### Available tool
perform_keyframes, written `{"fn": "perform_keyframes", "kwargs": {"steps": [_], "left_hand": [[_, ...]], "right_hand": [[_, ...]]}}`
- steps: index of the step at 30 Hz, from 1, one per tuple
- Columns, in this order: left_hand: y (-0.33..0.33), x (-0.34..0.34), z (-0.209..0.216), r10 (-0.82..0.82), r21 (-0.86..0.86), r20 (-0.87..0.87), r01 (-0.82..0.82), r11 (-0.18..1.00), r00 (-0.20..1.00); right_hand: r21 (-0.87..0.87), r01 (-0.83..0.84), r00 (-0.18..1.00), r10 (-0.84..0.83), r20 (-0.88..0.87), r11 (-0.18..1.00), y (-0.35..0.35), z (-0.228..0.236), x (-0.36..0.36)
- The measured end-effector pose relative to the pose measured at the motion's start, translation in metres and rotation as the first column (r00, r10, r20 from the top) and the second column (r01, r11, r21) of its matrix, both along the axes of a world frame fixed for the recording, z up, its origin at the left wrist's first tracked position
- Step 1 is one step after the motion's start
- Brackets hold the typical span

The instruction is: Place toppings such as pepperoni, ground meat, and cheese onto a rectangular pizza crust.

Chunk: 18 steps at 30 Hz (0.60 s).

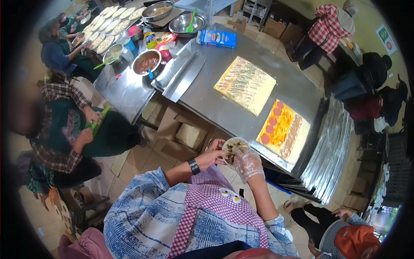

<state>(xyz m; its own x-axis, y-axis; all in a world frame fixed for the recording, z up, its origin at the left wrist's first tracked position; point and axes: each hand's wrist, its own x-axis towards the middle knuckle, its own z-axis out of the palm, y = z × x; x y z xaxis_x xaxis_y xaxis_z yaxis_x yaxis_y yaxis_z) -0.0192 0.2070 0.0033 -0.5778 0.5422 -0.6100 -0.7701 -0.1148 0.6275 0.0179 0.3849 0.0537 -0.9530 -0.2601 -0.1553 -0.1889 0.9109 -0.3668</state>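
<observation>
My left hand (212, 156), bare and with a dark watch at the wrist, grips the rim of a small white bowl (227, 160). A brown, chopped filling (233, 148) lies in that bowl. My right hand (249, 163) wears a clear plastic glove, and its bunched fingers dip into the filling; the fingertips are hidden there. On the metal table beyond, the nearer dough sheet (298, 137) carries round sausage slices, orange shreds and a brown crumbly strip. Another dough sheet (246, 85), farther off, is covered with topping and thin sauce lines.
A blue box (217, 39) stands at the table's far edge. Left of it are a bowl of red sauce (147, 63), a steel bowl with a green spatula (189, 27) and many round doughs (113, 21). A co-worker at left handles a green item (101, 119). Stacked metal trays (330, 151) flank the table's right.
</observation>
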Motion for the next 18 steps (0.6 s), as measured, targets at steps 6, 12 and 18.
{"fn": "perform_keyframes", "kwargs": {"steps": [6,12,18], "left_hand": [[0.008,-0.088,-0.027,0.097,0.010,0.009,-0.097,0.995,0.995],[0.027,-0.123,-0.055,0.030,-0.076,-0.040,-0.033,0.997,0.999],[0.003,-0.216,-0.029,-0.194,-0.431,-0.606,-0.114,0.895,0.772]], "right_hand": [[0.025,0.018,0.997,-0.020,0.076,1.000,0.000,-0.029,-0.090],[0.070,0.049,0.983,-0.061,0.172,0.996,0.011,-0.051,-0.129],[0.096,0.021,0.968,-0.044,0.246,0.995,0.015,-0.040,-0.137]]}}
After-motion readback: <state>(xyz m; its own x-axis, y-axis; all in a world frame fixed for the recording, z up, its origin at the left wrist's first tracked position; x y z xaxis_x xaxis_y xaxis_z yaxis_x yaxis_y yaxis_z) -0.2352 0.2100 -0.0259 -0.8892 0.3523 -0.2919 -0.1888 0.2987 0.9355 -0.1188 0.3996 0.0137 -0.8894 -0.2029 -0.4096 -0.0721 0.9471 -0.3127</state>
